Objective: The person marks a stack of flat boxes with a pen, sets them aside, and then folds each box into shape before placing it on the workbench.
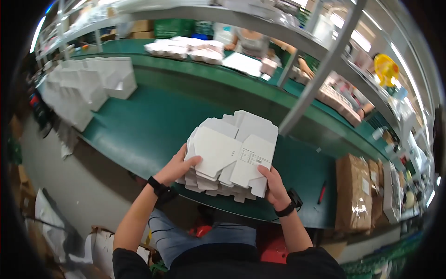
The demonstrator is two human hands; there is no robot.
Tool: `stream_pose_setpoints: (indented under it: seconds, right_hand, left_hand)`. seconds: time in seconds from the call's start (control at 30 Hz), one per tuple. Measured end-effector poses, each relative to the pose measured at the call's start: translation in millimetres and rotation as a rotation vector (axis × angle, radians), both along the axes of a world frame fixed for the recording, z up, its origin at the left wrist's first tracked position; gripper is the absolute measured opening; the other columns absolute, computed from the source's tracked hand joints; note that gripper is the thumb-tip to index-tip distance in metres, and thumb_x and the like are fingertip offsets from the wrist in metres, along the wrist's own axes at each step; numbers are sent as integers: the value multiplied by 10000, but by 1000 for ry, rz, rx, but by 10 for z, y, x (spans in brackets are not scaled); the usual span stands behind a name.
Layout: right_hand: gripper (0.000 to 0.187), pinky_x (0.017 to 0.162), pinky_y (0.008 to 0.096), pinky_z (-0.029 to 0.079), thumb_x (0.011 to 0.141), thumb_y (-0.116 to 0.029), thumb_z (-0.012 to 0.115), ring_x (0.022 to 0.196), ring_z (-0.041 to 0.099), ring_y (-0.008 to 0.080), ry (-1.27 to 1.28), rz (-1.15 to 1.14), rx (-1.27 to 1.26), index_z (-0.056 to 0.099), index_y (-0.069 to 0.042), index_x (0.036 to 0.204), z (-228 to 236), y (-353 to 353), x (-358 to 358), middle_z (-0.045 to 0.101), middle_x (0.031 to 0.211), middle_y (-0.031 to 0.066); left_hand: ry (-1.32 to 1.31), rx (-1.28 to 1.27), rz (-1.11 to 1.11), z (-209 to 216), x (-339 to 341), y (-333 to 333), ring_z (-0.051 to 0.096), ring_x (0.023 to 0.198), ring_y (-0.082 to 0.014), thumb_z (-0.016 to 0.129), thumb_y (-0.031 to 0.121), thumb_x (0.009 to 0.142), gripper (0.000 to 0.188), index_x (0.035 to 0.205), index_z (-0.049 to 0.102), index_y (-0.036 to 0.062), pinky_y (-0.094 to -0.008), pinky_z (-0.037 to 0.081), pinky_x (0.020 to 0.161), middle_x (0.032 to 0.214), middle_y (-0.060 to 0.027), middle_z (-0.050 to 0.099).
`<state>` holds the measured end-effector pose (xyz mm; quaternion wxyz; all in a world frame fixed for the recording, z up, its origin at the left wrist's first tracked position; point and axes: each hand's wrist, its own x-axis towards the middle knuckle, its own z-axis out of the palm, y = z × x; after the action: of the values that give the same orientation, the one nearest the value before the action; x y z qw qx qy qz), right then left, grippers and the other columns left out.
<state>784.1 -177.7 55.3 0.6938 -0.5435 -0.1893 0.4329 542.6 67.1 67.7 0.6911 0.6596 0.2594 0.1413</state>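
A thick stack of flat white carton blanks [216,146] lies at the front edge of the green workbench [158,114], its flaps sticking out unevenly. My left hand [179,165] grips the stack's left side, thumb on top and fingers down the side, partly hidden. On the right side my right hand [273,183] holds it likewise, thumb pressed on the top blank near some small print. Both wrists wear black bands.
White opened cartons [107,81] stand in rows at the bench's left end. To the right are a red pen [322,193] and a brown wrapped package [354,193]. A grey metal post [320,69] rises behind. Beyond it, people work at another bench holding pale boxes [186,48].
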Motion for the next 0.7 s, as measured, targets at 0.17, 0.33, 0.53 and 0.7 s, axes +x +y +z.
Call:
stream_pose_setpoints:
  seconds: [0.17, 0.33, 0.53, 0.7]
  right_hand:
    - [525, 1019, 381, 546, 1010, -184, 632, 1214, 658, 264, -6, -244, -127, 496, 65, 1452, 106, -391, -340, 648, 1373, 147]
    - [551, 1039, 381, 530, 987, -180, 628, 1210, 659, 280, -5, -411, -170, 491, 68, 1460, 84, -763, -387, 649, 1371, 164]
    - [626, 1141, 418, 446, 955, -130, 658, 1326, 585, 337, -884, -888, -406, 442, 80, 1503, 41, -990, -303, 590, 1457, 196]
    - [690, 1184, 447, 383, 936, -251, 734, 1407, 500, 399, -1428, -237, -745, 474, 58, 1496, 1074, -315, -192, 557, 1470, 260]
  left_hand:
    - [-66, 202, -262, -296, 211, 251, 454, 1449, -306, 714, 440, 965, 958, 1616, 222, -62, -388, 358, 1195, 1586, -237, 433]
    - [-153, 241, -347, -639, 704, 173, 554, 1346, -401, 724, 451, 957, 922, 1528, 313, -145, -421, 437, 1135, 1451, -308, 532]
    - [-230, 89, -468, -424, 576, 136, 380, 1510, -358, 707, 397, 998, 885, 1605, 259, -64, -399, 318, 1235, 1614, -268, 384]
    - [-218, 157, -398, -670, 29, 51, 464, 1447, -323, 676, 279, 1013, 708, 1553, 363, -55, -395, 348, 1212, 1525, -232, 504]
